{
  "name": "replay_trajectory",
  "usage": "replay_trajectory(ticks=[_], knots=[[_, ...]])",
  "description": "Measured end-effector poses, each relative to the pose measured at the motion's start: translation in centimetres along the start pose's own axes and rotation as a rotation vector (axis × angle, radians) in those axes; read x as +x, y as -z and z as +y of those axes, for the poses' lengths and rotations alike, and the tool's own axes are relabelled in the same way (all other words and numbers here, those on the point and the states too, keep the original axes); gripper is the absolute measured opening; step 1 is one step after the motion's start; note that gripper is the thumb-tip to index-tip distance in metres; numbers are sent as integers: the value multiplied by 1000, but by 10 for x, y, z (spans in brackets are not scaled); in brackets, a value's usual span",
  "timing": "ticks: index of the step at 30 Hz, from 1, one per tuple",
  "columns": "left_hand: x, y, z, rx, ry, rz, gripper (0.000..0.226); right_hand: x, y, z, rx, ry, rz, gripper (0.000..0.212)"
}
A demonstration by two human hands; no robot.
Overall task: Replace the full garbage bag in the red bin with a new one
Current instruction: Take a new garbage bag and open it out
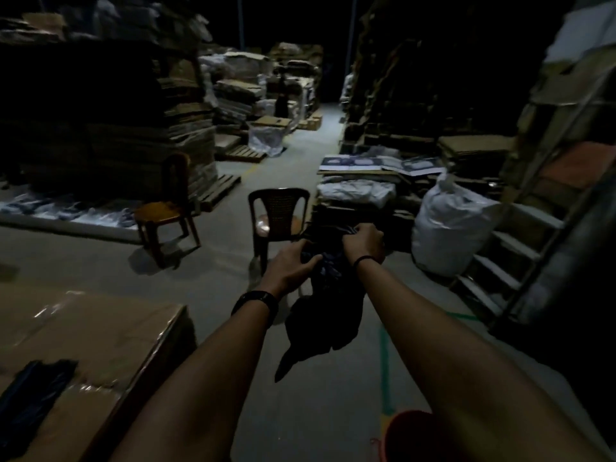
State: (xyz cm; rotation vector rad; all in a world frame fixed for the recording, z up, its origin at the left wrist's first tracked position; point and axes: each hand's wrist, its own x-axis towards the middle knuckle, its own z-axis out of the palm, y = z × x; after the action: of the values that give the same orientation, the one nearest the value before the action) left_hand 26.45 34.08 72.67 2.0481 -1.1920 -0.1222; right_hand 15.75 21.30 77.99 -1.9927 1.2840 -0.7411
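While I hold the black garbage bag (328,295) up in front of me, my left hand (290,266) pinches its crumpled top from the left side and my right hand (363,243) is closed in a fist around the top a little farther away. The bag hangs limp, its long axis pointing down toward the floor (216,285), so I judge it is the new, empty one. The red bin (408,436) is low at my right forearm, nearer to my right hand, so the bag must come down and back to it.
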Motion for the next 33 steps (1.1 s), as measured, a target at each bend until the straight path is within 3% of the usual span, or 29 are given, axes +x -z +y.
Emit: replay_trajectory(ticks=[2,5,10,14,15,18,19,22,27,31,33], knots=[[11,-20,33,-81,-47,-80,60,14,35,18,61,-73,1,34],[22,-49,86,-180,-99,-214,77,29,89,47,133,-182,27,39],[31,-92,161,-253,-272,-322,91,49,165,90,475,-358,119,12],[39,-123,194,-260,-289,-421,120,67,217,116,818,-478,229,30],[39,-128,199,-233,-247,-461,112,72,228,122,862,-479,254,39],[40,-142,203,-231,-156,-509,39,101,259,154,929,-475,330,60],[41,-144,202,-317,-110,-517,27,104,268,161,942,-466,317,63],[38,-140,210,-600,36,-603,23,84,288,162,977,-381,146,57],[39,-127,233,-850,90,-564,20,38,297,168,892,-191,-171,48],[51,-122,244,-1061,146,-510,42,25,286,198,734,-207,-504,34],[51,-121,248,-1115,153,-468,42,19,279,204,594,-229,-563,22]])
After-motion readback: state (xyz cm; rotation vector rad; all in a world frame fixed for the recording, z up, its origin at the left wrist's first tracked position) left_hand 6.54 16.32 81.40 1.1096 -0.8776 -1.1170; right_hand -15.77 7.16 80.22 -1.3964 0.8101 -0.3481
